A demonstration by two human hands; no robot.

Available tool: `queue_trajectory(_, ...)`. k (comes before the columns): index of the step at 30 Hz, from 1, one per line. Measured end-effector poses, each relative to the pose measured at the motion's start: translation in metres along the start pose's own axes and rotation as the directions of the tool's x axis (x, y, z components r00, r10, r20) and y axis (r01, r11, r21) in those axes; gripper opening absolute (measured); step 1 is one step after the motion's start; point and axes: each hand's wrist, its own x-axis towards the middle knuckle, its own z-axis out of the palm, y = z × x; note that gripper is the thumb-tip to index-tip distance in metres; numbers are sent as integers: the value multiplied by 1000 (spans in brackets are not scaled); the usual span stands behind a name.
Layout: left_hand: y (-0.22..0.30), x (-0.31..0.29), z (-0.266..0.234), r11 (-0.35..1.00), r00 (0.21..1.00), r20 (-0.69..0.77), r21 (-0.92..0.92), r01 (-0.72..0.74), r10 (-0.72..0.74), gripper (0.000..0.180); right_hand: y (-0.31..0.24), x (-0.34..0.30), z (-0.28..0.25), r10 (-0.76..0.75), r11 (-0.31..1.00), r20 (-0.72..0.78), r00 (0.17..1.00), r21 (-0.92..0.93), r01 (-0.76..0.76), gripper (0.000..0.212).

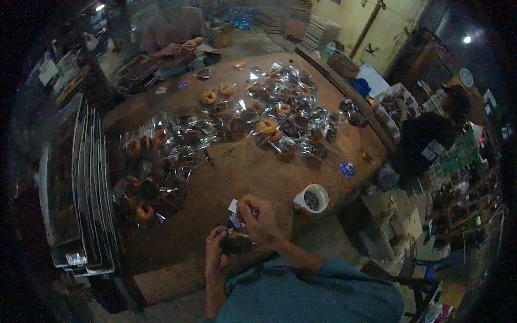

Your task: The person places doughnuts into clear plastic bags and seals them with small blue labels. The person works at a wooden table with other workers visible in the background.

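Close to my body, my left hand (215, 250) is closed on a dark ring doughnut in clear wrap (237, 244), gripping it by its upper left edge. My right hand (259, 220) is closed just above the wrapped doughnut, its fingertips pinched at a small white and bluish piece of paper (233, 206). Whether something else sits in those right fingers is too blurred to tell. Just right of my right hand stands a white tub (318, 192) with small grey bits inside.
Many wrapped doughnuts (267, 126) lie heaped across the wooden table (231, 167), others at its left (144, 213). Upright metal trays (81, 188) flank the left edge. A wooden rail (344, 94) borders the right. One person (425, 140) is at right; another's hands (186, 46) show far left.
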Motion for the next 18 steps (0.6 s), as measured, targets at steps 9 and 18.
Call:
queue_trajectory(9, 5, 33, -5, 983, 967, 246, 152, -104, 65, 29, 67, -57, -16, 526, 830, 114, 843, -287, -479, 54)
queue_trajectory(18, -25, 110, -11, 883, 991, 66, 451, -132, 114, 24, 78, 21, -202, 253, 854, -695, 673, 487, 181, 21)
